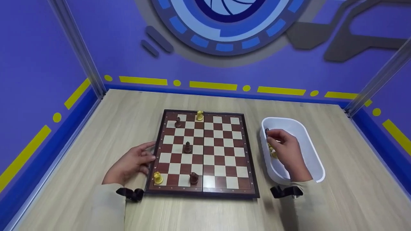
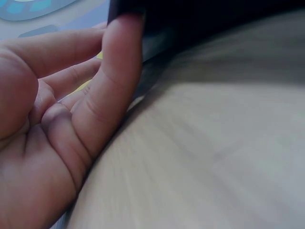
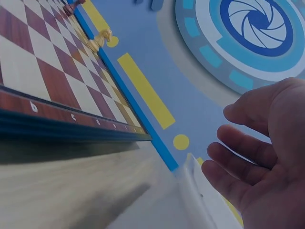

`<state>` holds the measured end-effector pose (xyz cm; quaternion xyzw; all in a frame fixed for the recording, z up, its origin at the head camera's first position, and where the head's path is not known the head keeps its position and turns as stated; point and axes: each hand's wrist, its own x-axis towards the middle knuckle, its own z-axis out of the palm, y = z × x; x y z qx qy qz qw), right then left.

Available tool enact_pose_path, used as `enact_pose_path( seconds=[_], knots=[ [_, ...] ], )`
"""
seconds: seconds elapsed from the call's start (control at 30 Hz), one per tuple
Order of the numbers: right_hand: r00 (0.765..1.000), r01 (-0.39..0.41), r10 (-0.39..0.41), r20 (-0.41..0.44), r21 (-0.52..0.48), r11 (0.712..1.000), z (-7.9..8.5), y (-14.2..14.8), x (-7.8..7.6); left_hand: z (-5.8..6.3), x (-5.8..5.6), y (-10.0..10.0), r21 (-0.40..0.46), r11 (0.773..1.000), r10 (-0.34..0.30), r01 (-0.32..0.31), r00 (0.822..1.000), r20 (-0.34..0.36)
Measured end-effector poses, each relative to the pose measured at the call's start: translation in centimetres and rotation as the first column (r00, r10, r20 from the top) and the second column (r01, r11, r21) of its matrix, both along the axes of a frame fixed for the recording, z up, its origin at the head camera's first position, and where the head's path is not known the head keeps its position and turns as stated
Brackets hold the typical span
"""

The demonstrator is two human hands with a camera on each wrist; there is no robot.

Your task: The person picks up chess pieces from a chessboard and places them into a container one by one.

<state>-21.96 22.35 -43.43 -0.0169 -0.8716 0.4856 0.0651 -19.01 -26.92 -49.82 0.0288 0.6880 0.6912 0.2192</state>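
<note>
A folding chessboard lies on the table. At its left edge, my left hand touches the side with its fingertips, one finger against the dark rim in the left wrist view. A gold rook stands at the near left corner, a dark brown knight along the near side. Farther back are a dark bishop, another dark piece and a gold knight. My right hand reaches over a white tub, fingers loosely bent and apart with nothing between them in the right wrist view.
Gold pieces lie along the tub's left side, partly behind the right hand. A small dark piece shows by its fingertips. Purple panels wall in the wooden table at the back and both sides.
</note>
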Motion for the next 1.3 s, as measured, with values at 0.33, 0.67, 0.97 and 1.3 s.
enact_pose_path(
  seconds=[0.33,0.67,0.97,1.3],
  knots=[
    [0.998,-0.032,0.031,-0.054,-0.025,0.999,-0.2,-1.6,0.2,0.1,0.1,0.1,0.011,1.0,0.012,-0.012,1.0,-0.005],
    [0.998,-0.065,0.063,-0.025,-0.056,0.996,0.1,-3.3,0.6,0.2,0.0,0.2,0.013,1.0,0.015,-0.015,1.0,0.001],
    [0.994,-0.111,0.111,-0.005,-0.063,0.992,0.2,-5.1,1.0,0.0,0.1,0.1,0.021,1.0,0.015,-0.015,1.0,-0.001],
    [0.981,-0.192,0.186,-0.054,-0.125,0.973,-0.2,-7.0,1.5,0.1,-0.1,-0.1,-0.003,1.0,-0.025,0.025,0.999,-0.027]
  ],
)
